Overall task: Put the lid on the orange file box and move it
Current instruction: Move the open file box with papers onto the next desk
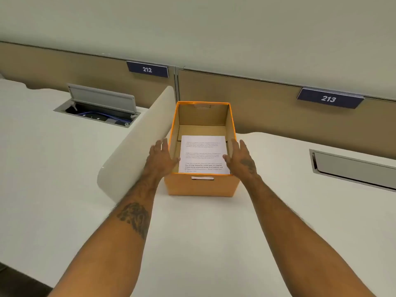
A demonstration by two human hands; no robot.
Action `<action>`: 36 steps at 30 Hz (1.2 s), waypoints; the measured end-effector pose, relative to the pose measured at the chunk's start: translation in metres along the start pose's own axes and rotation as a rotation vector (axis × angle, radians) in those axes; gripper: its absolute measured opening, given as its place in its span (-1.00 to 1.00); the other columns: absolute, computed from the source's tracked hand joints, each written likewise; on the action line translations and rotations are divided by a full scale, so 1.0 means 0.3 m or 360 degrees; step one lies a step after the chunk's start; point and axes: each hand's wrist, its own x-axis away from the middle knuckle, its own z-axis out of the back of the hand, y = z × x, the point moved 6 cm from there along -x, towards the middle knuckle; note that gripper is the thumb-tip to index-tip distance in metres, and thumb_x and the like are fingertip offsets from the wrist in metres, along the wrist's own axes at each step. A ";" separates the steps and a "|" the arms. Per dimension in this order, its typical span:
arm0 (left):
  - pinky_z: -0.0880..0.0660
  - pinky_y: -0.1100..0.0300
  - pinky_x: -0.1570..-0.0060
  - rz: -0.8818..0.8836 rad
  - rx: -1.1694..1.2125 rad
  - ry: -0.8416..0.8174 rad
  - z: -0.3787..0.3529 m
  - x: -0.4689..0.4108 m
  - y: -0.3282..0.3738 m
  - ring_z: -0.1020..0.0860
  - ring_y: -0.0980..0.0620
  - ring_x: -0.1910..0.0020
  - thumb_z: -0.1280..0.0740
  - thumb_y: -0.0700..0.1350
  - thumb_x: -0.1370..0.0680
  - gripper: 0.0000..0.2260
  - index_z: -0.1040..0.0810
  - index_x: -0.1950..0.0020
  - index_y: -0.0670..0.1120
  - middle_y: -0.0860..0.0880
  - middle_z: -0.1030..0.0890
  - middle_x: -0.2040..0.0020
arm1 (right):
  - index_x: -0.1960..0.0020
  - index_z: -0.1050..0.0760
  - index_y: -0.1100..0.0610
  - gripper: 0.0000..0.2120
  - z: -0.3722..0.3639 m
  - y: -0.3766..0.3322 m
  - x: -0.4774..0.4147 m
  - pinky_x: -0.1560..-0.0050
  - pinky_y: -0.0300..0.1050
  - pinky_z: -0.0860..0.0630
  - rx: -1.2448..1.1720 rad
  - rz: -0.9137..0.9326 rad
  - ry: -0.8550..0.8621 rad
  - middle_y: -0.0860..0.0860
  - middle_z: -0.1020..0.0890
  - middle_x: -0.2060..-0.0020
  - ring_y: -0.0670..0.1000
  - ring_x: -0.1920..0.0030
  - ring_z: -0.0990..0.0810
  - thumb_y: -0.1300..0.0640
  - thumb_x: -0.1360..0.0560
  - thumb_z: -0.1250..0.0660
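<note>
Orange file box [201,185] lidless on the white table [278,211], beside a divider panel [137,142].
Printed sheets [203,154] inside. Left hand [164,156] and right hand [241,157] flank its sides, fingers spread, gripping nothing.

A curved cream divider panel [137,133] crowded the open orange cardboard file box [201,186] on its left — right and near sides lay open.

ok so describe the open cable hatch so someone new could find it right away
Start at the blue sign reading 212 on the tan partition, then drop to the white desk left of the curved divider. The cable hatch is the recess there with its grey flap raised and blue cables showing; the hatch under 213 is shut.
</note>
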 end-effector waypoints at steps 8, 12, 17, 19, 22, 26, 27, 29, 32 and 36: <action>-0.37 0.01 -0.29 0.0275 0.0593 -0.0111 -0.055 -0.059 -0.001 -0.37 -0.22 -0.42 -0.30 -0.02 -0.58 -0.32 -0.03 -0.60 -0.10 -0.20 -0.32 -0.51 | -0.60 0.14 0.03 -0.26 -0.050 0.047 -0.044 -0.09 0.06 -0.50 -0.0188 -0.0510 -0.0009 0.20 -0.50 -0.28 0.23 -0.19 -0.55 0.16 -0.59 -0.24; -0.48 -0.07 -0.21 0.0311 0.0630 -0.0034 -0.065 -0.070 -0.018 -0.51 -0.27 -0.24 -0.12 -0.22 -0.57 -0.49 -0.22 -0.54 -0.07 -0.24 -0.49 -0.35 | -0.55 -0.06 -0.02 -0.35 -0.063 0.071 -0.046 0.01 -0.01 -0.57 -0.0300 -0.0569 -0.0026 0.16 -0.53 -0.22 0.21 -0.11 -0.58 0.10 -0.56 -0.29; -0.51 -0.05 -0.10 0.0201 0.0543 -0.0038 -0.079 -0.059 0.024 -0.52 -0.27 -0.17 -0.05 -0.25 -0.56 -0.52 -0.28 -0.49 -0.09 -0.24 -0.51 -0.29 | -0.46 -0.21 -0.05 -0.49 -0.019 0.113 -0.006 0.00 0.10 -0.63 -0.0318 -0.0579 0.0066 0.15 -0.55 -0.15 0.22 -0.05 -0.59 0.04 -0.55 -0.25; -0.51 -0.06 -0.09 0.0139 0.0509 -0.0052 -0.085 -0.037 0.067 -0.52 -0.27 -0.17 -0.05 -0.25 -0.56 -0.53 -0.29 -0.48 -0.09 -0.24 -0.51 -0.29 | -0.44 -0.22 -0.05 -0.49 0.005 0.153 0.021 0.02 0.14 -0.64 -0.0319 -0.0600 0.0089 0.15 -0.56 -0.13 0.22 -0.03 -0.59 0.04 -0.53 -0.26; -0.50 -0.06 -0.10 0.0060 0.0481 -0.0053 -0.099 0.005 0.150 -0.51 -0.29 -0.18 -0.05 -0.26 -0.58 -0.54 -0.27 -0.50 -0.09 -0.24 -0.50 -0.29 | -0.49 -0.18 -0.05 -0.45 0.075 0.209 0.092 0.02 0.09 -0.63 -0.0325 -0.0629 0.0156 0.14 -0.54 -0.16 0.21 -0.05 -0.58 0.08 -0.54 -0.25; -0.49 -0.06 -0.10 -0.0050 0.0494 -0.0048 -0.139 0.097 0.285 -0.53 -0.29 -0.17 -0.07 -0.24 -0.59 -0.56 -0.28 -0.48 -0.09 -0.24 -0.52 -0.28 | -0.55 -0.09 -0.05 -0.39 0.176 0.323 0.209 0.05 -0.01 -0.57 -0.0321 -0.0687 0.0222 0.15 -0.51 -0.21 0.22 -0.11 -0.56 0.15 -0.57 -0.23; -0.49 -0.06 -0.11 -0.0073 0.0512 -0.0060 -0.154 0.128 0.322 -0.53 -0.28 -0.16 -0.06 -0.23 -0.60 -0.58 -0.29 -0.47 -0.09 -0.23 -0.53 -0.27 | -0.54 -0.11 -0.05 -0.42 0.204 0.355 0.246 0.06 0.00 -0.58 -0.0324 -0.0705 0.0244 0.14 -0.52 -0.20 0.22 -0.09 -0.57 0.15 -0.57 -0.21; -0.50 -0.07 -0.10 -0.0111 0.0529 -0.0096 -0.194 0.202 0.395 -0.54 -0.26 -0.15 -0.06 -0.21 -0.61 -0.60 -0.30 -0.46 -0.08 -0.22 -0.54 -0.26 | -0.49 -0.17 -0.03 -0.48 0.256 0.424 0.324 0.05 0.07 -0.62 -0.0320 -0.0720 0.0301 0.16 -0.54 -0.17 0.22 -0.04 -0.58 0.15 -0.57 -0.19; -0.49 -0.08 -0.15 -0.0127 0.0528 -0.0119 -0.251 0.337 0.499 -0.53 -0.25 -0.19 -0.08 -0.22 -0.63 -0.58 -0.25 -0.50 -0.11 -0.22 -0.52 -0.30 | -0.49 -0.19 -0.01 -0.52 0.322 0.530 0.448 0.00 0.12 -0.62 -0.0319 -0.0718 0.0340 0.17 -0.55 -0.17 0.21 -0.05 -0.59 0.16 -0.59 -0.15; -0.51 -0.12 -0.20 -0.0143 0.0544 -0.0141 -0.339 0.512 0.611 -0.54 -0.25 -0.22 -0.10 -0.15 -0.64 -0.59 -0.26 -0.50 -0.08 -0.20 -0.52 -0.33 | -0.48 -0.21 0.02 -0.53 0.405 0.669 0.627 -0.03 0.15 -0.62 -0.0352 -0.0719 0.0351 0.17 -0.56 -0.18 0.22 -0.08 -0.59 0.18 -0.59 -0.15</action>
